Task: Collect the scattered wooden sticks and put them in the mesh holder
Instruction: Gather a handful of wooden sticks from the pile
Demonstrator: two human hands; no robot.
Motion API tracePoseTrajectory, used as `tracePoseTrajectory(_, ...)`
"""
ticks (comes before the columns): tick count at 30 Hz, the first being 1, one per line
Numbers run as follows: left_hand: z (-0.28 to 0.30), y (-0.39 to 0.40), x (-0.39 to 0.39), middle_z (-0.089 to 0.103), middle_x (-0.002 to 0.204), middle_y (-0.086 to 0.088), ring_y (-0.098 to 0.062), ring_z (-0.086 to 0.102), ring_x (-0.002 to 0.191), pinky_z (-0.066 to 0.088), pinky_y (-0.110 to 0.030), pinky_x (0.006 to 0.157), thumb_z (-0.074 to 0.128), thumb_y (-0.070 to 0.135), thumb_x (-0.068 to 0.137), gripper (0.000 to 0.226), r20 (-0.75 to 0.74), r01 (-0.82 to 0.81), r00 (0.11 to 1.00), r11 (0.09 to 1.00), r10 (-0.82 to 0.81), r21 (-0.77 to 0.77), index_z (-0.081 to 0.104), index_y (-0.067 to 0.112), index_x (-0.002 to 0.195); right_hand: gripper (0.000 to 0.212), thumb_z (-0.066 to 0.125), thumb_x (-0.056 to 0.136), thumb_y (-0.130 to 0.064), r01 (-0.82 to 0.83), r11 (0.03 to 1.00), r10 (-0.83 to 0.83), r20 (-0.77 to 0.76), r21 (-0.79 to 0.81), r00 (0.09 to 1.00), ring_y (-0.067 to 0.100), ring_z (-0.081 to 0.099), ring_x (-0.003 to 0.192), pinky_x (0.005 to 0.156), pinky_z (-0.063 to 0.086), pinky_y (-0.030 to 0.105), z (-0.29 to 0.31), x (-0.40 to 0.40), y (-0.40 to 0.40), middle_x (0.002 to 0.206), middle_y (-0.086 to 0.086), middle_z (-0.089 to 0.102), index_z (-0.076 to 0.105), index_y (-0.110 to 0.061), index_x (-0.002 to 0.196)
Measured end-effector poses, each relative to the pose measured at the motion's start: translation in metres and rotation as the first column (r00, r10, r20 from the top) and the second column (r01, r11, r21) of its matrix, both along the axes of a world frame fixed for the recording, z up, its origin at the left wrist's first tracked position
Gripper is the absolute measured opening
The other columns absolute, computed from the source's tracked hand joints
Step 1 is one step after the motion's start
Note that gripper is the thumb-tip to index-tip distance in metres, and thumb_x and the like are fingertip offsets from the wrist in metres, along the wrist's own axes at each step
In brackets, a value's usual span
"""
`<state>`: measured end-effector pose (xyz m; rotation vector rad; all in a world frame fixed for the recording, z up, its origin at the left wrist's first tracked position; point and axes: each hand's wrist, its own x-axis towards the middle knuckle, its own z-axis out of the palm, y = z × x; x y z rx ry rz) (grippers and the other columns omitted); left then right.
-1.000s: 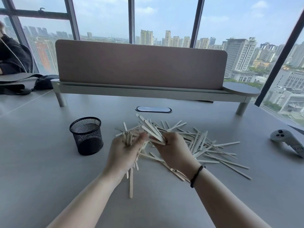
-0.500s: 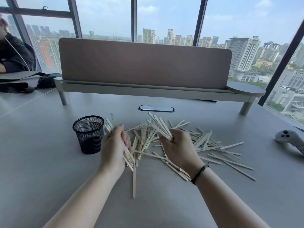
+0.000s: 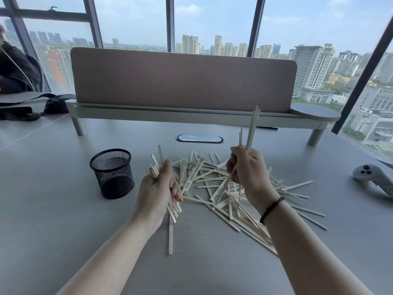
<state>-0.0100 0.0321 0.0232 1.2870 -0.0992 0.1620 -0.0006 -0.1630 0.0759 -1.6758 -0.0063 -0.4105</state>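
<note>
1. At the far left edge a seated person (image 3: 14, 69) in dark clothing is partly in frame, with a black bag (image 3: 53, 103) lying on the neighbouring desk.
2. The mesh holder (image 3: 112, 173) is a black wire-mesh cylinder with a rolled rim, upright on the smooth matte grey table (image 3: 53, 209). No stick shows above its rim. It stands just to the left of the left hand, not touching it.
3. The left hand (image 3: 158, 191) is closed into a fist round a bundle of sticks (image 3: 156, 167): flat, thin, pale wood strips with rounded ends. Their tips fan out above the thumb and below the heel of the hand. One single stick (image 3: 170, 239) lies flat on the table under that hand, pointing toward the camera.
4. Between and beneath both hands lies the loose pile of sticks (image 3: 212, 184), criss-crossed flat on the table and spreading out to the right.
5. The right hand (image 3: 247, 169), with a dark band on its wrist, is clenched on a few sticks (image 3: 252, 128) held nearly upright, tips well above the pile.
6. Behind stands a brown felt-like divider panel (image 3: 182, 79) with rounded corners on a pale metal shelf, and an oval cable port (image 3: 199, 138) set in the tabletop.
7. At the right edge rests a white plastic controller (image 3: 370, 175) with dark buttons.
</note>
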Motion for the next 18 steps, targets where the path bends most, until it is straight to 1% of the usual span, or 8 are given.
tracePoseTrajectory(2,-0.001,-0.001,0.000,0.036,0.050,-0.006,-0.023,0.043,0.047,0.042,-0.034,0.054,0.052,0.051,0.091,0.051,0.015,0.007,1.000,1.000,-0.007,0.015,0.038,0.018,0.055,0.054,0.048,0.099,-0.019,-0.024,0.997,0.025,-0.018,0.072,1.000,0.018,0.036,0.042,0.047,0.028,0.030,-0.007,0.000,-0.004,0.046,0.006,0.044,0.039,-0.020,0.046)
tracePoseTrajectory(5,-0.003,-0.001,0.001,0.036,0.049,-0.005,-0.023,0.043,0.047,0.042,-0.034,0.053,0.054,0.053,0.093,0.054,0.033,0.017,0.999,0.999,-0.018,0.038,0.041,0.021,0.051,0.064,0.052,0.101,-0.034,-0.030,1.000,0.030,-0.009,-0.008,1.000,0.019,0.038,0.042,0.051,0.033,0.037,-0.025,-0.003,-0.002,0.040,0.000,0.039,0.043,-0.018,0.040)
tracePoseTrajectory(8,-0.003,-0.001,0.001,0.035,0.050,-0.006,-0.024,0.043,0.047,0.042,-0.035,0.053,0.054,0.056,0.092,0.055,0.045,0.012,0.999,0.998,-0.014,0.061,0.041,0.022,0.051,0.061,0.054,0.094,-0.051,-0.050,0.996,0.052,0.017,-0.079,0.999,0.020,0.032,0.044,0.048,0.028,0.037,-0.037,-0.009,0.007,0.046,0.007,0.033,0.033,-0.012,0.051)
tracePoseTrajectory(11,-0.004,0.000,0.001,0.036,0.049,-0.007,-0.024,0.043,0.047,0.042,-0.037,0.055,0.054,0.056,0.090,0.053,0.055,0.003,0.998,0.996,-0.007,0.084,0.040,0.022,0.051,0.058,0.055,0.098,-0.041,-0.058,0.967,0.084,0.093,-0.248,0.992,0.014,0.025,0.046,0.047,0.021,0.029,-0.035,-0.016,0.016,0.051,0.002,0.027,0.027,-0.012,0.057)
tracePoseTrajectory(13,-0.004,0.000,0.001,0.037,0.049,-0.007,-0.024,0.043,0.047,0.042,-0.037,0.055,0.054,0.057,0.089,0.053,0.055,0.004,0.998,0.996,-0.009,0.084,0.041,0.022,0.051,0.054,0.055,0.099,-0.034,-0.048,0.957,0.089,0.134,-0.286,0.987,0.011,0.022,0.047,0.046,0.019,0.028,-0.023,-0.019,0.020,0.052,-0.001,0.025,0.027,-0.014,0.058)
tracePoseTrajectory(15,-0.004,0.001,0.001,0.037,0.049,-0.007,-0.023,0.043,0.047,0.042,-0.035,0.053,0.056,0.059,0.087,0.053,0.053,0.010,0.998,0.997,-0.014,0.076,0.041,0.022,0.051,0.058,0.054,0.099,-0.038,-0.067,0.973,0.105,0.166,-0.222,0.980,0.017,0.024,0.047,0.046,0.019,0.031,-0.003,-0.019,0.022,0.052,0.004,0.027,0.028,-0.008,0.058)
tracePoseTrajectory(17,-0.003,0.001,0.001,0.037,0.049,-0.007,-0.023,0.041,0.046,0.042,-0.034,0.051,0.056,0.058,0.087,0.053,0.057,0.017,0.998,0.998,-0.021,0.062,0.041,0.022,0.052,0.061,0.053,0.099,-0.040,-0.087,0.996,0.091,0.177,-0.029,0.980,0.017,0.023,0.044,0.044,0.016,0.035,0.019,-0.018,0.023,0.049,0.006,0.027,0.030,-0.004,0.055)
tracePoseTrajectory(18,-0.003,0.000,0.001,0.037,0.049,-0.007,-0.022,0.041,0.047,0.041,-0.033,0.050,0.056,0.056,0.088,0.052,0.059,0.020,0.998,0.998,-0.024,0.058,0.041,0.022,0.052,0.062,0.051,0.100,-0.037,-0.105,0.990,0.088,0.167,0.098,0.982,0.015,0.022,0.041,0.043,0.015,0.030,0.029,-0.018,0.022,0.047,0.005,0.026,0.031,-0.008,0.050)
